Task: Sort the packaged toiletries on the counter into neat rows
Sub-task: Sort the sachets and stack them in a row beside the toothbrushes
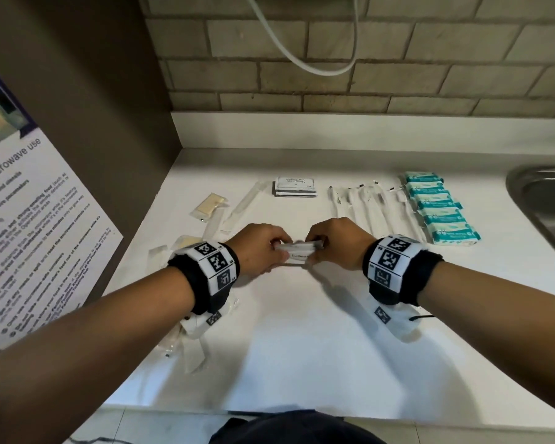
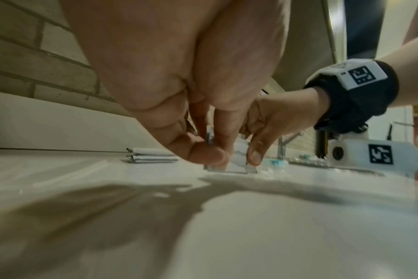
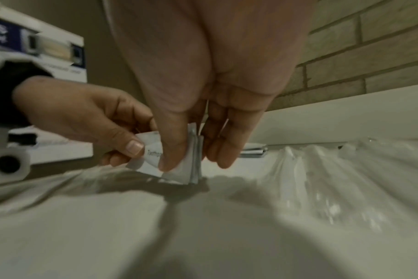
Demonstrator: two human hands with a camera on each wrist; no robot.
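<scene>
Both hands pinch a small stack of white toothpaste sachets [image 1: 298,253] [image 3: 179,166] [image 2: 236,162], standing it on edge on the white counter [image 1: 302,331]. My left hand [image 1: 263,248] [image 2: 210,149] holds its left end, thumb in front. My right hand [image 1: 330,243] [image 3: 186,149] holds the right end between thumb and fingers. Behind lie a stack of shampoo sachets [image 1: 294,186], a row of wrapped toothbrushes [image 1: 372,209] and a column of teal tissue packs [image 1: 439,208].
Loose soap packets [image 1: 209,205] and clear wrapped items [image 1: 244,203] lie scattered at the left, more under my left wrist [image 1: 189,344]. A steel sink [image 1: 548,203] is at the right. A brown panel with a microwave notice [image 1: 29,219] bounds the left side.
</scene>
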